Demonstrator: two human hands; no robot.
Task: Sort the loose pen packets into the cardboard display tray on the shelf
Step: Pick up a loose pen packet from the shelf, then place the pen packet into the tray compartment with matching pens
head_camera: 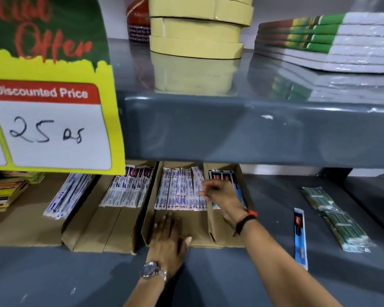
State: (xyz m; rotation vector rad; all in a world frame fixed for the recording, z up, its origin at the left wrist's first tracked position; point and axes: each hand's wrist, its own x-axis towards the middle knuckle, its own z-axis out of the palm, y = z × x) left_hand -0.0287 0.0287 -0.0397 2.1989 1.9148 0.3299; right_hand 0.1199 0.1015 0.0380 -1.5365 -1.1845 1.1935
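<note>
Beside the cardboard tray (pixel 212 227), a blue packet (pixel 300 237) lies near green packets (pixel 335 219).

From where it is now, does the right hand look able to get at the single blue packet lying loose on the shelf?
Probably yes. The right hand is at the white packets in the tray, and the blue packet lies to its right on bare shelf, with nothing between them but the tray's low side wall.

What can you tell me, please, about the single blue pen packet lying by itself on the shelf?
The blue pen packet is long, narrow and glossy, like plastic wrap, with a dark red-marked label near its far end. It lies flat on the grey shelf, running front to back, right of the cardboard tray and left of a green bundle. Nothing touches it.
</note>
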